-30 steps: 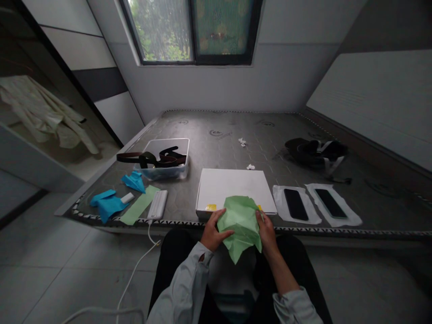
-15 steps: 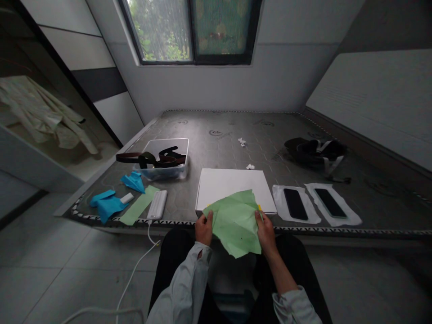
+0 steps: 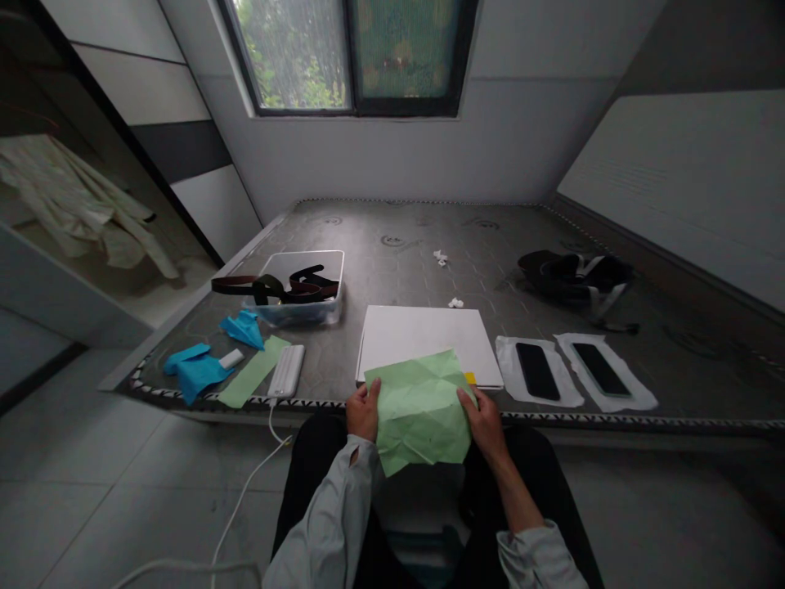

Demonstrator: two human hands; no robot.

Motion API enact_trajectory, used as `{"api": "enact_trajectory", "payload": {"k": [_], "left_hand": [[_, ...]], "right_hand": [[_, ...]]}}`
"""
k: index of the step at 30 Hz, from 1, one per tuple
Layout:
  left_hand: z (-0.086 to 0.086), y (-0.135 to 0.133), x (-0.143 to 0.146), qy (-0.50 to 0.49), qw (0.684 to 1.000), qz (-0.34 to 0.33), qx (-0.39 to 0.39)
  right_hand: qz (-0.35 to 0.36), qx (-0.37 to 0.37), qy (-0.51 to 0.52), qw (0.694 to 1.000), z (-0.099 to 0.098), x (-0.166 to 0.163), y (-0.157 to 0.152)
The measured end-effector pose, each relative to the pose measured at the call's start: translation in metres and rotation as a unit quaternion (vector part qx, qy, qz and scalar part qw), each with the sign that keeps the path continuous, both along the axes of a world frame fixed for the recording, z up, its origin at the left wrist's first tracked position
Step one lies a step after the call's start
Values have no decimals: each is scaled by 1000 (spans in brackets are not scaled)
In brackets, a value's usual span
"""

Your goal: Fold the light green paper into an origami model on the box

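Note:
A creased sheet of light green paper [image 3: 423,413] is stretched between my two hands, above my lap and in front of the mattress edge. My left hand [image 3: 364,411] pinches its left side, thumb on top. On the right side, my right hand [image 3: 484,421] grips it the same way; the fingers behind the paper are hidden. Just beyond lies a flat white box [image 3: 423,327], its front edge partly covered by the paper. A small yellow patch [image 3: 470,379] shows at the box's front right.
On the mattress [image 3: 392,221], a clear plastic bin [image 3: 325,311] holds belts. Left of the box lie a white power bank [image 3: 286,372] with a cable, a green paper strip [image 3: 251,376] and blue scraps [image 3: 199,376]. Two phones [image 3: 538,370] on white wraps and a black cap [image 3: 570,274] are right.
The green paper has turned and flattened a little, with its left corner raised. My left hand has shifted slightly left and up; my right hand has changed its grip along the edge.

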State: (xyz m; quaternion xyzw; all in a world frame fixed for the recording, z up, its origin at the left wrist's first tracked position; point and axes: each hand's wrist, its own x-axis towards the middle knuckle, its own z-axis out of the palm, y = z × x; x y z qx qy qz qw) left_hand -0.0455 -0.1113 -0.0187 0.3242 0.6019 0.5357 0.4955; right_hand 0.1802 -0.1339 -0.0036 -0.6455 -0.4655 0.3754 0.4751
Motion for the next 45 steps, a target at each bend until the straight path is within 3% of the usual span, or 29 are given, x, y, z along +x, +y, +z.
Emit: {"api": "enact_trajectory", "payload": {"k": [10,19,27,36,45], "left_hand": [[-7,0,-1,15,999,-23,27],[-12,-3,10,13,992,-113,48],[-17,1,-3,163,986,20,34],[-10,2,-7,165,985,36,26],[-11,2,-4,66,997,-41,19]], "right_hand": [[-32,-48,18,998,-4,-2,3],[-57,-39,131,989,-6,6,4],[36,-62,202,977,-3,1,3],[43,-68,123,989,-3,9,3],[78,-83,66,991,-11,9,4]]}}
